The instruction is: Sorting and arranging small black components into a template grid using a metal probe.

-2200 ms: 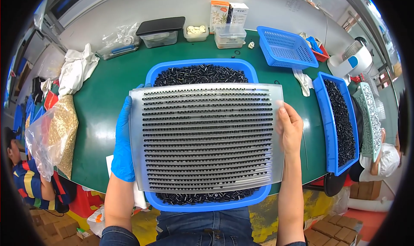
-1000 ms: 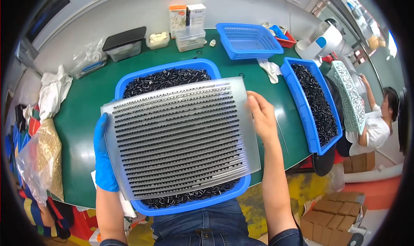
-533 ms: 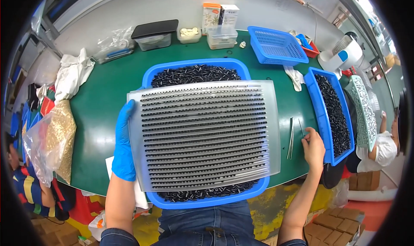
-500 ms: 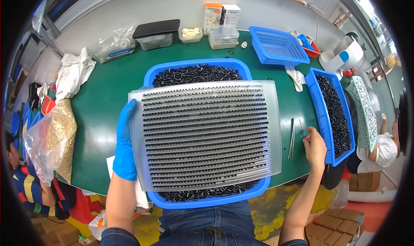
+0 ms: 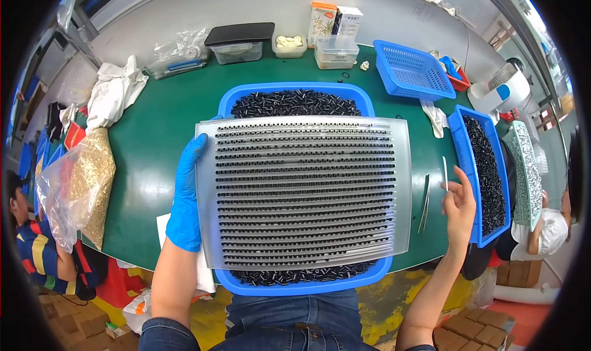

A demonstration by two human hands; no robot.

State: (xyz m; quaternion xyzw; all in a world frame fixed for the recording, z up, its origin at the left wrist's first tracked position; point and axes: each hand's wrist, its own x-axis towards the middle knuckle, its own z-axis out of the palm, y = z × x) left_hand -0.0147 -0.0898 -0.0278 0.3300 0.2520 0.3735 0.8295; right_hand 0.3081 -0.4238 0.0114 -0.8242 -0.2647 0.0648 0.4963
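My left hand (image 5: 187, 194), in a blue glove, is closed on the left edge of a translucent grooved tray (image 5: 403, 197). Rows of small black tubular pieces (image 5: 305, 180) fill most of its grooves. The tray lies tilted over a blue basin (image 5: 363, 94) heaped with loose black pieces (image 5: 295, 103). My bare right hand (image 5: 458, 209), to the right of the tray, pinches the lower end of a thin silver stick-like tool (image 5: 445, 169); its exact kind is unclear. A pair of metal tweezers (image 5: 425, 204) lies on the green table between that hand and the tray.
A second blue basin (image 5: 455, 129) of black pieces stands at the right. Behind are a blue perforated basket (image 5: 415, 74), plastic containers (image 5: 336, 52) and boxes (image 5: 322, 22). A bag of golden pieces (image 5: 95, 185) sits left. Other people are at both sides.
My right hand has raised the thin tool slightly and turned it, its fingers shifting. The tray stays over the basin in my left hand. The whole view has shifted slightly.
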